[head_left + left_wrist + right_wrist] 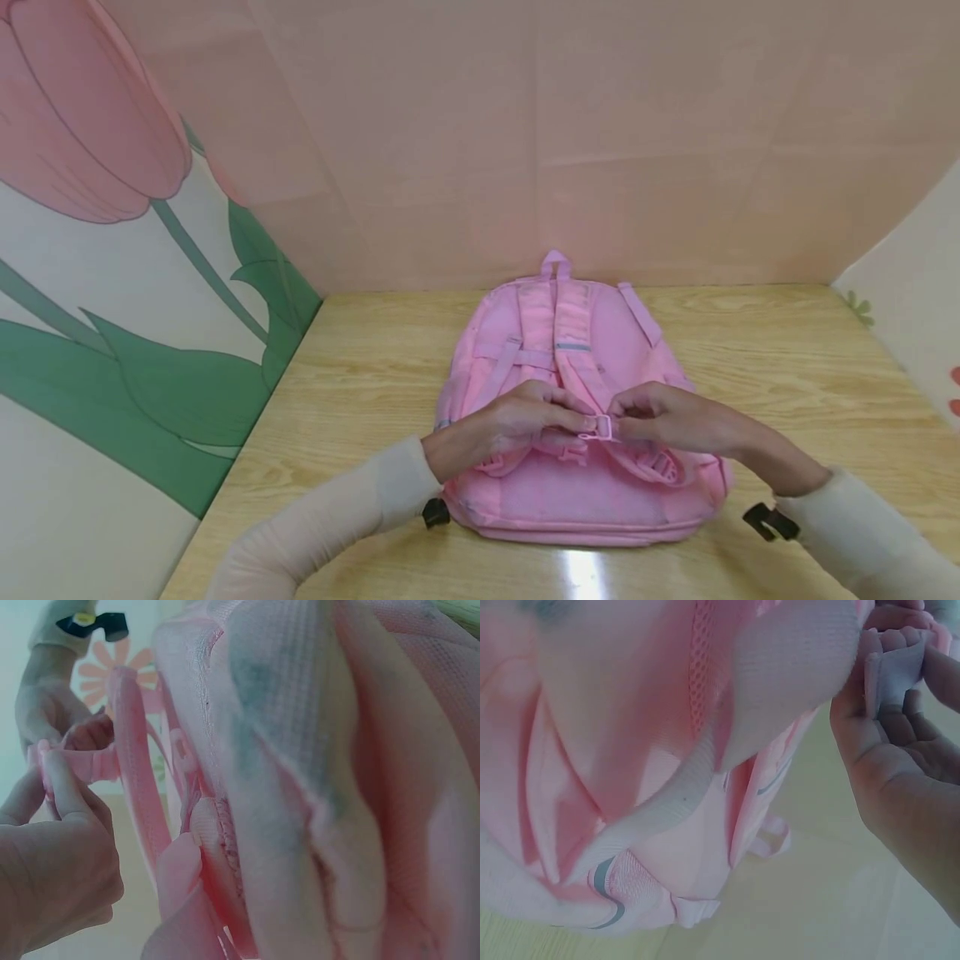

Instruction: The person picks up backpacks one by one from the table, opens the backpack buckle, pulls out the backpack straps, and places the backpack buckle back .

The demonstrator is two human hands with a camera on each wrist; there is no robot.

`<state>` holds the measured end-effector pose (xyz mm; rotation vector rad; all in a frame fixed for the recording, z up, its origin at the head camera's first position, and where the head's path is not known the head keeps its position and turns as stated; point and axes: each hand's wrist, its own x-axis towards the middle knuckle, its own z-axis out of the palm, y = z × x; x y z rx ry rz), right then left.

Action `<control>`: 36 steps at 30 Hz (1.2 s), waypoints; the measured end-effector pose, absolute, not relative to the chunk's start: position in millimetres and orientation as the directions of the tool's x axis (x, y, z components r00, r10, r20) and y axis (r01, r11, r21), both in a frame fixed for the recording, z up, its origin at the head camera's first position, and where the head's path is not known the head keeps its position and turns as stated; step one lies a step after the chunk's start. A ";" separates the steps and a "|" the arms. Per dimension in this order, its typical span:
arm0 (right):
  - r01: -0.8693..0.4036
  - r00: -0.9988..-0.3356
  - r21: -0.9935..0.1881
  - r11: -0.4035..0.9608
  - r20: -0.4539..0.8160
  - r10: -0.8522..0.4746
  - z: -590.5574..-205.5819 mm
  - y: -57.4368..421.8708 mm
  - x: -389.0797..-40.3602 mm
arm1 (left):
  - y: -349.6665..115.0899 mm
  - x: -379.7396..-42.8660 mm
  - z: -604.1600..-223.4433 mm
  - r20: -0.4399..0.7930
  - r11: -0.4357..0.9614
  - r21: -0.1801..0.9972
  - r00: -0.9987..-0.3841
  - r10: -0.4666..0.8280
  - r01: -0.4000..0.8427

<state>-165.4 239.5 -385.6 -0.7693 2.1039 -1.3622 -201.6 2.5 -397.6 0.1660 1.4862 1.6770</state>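
The left hand pinches a pink buckle and the right hand the strap beside it, over the backpack lying on the tabletop.

Head view: soft, even light; fine detail slightly smeared.
Tabletop: white glare at the near edge, faint shadows by the backpack.
Back wall: muted, duller than the tabletop.
Left wrist view: dim, hazy, greenish; the backpack's nearest fabric looks soft.
Right wrist view: washed-out, low contrast; right hand partly in shade.
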 end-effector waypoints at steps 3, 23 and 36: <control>-0.162 -0.705 -0.929 0.333 -0.128 -0.698 -385.9 239.4 -165.3 | 1.9 -202.2 -397.3 -0.432 0.084 0.856 -0.614 0.661 -0.511; -0.182 -0.670 -0.935 0.305 -0.109 -0.734 -387.1 243.0 -166.0 | 2.9 -201.4 -400.6 -0.430 0.102 0.864 -0.615 0.661 -0.493; -0.184 -0.674 -0.933 0.308 -0.108 -0.731 -382.9 236.0 -165.5 | 3.6 -202.2 -404.4 -0.415 0.105 0.874 -0.616 0.670 -0.475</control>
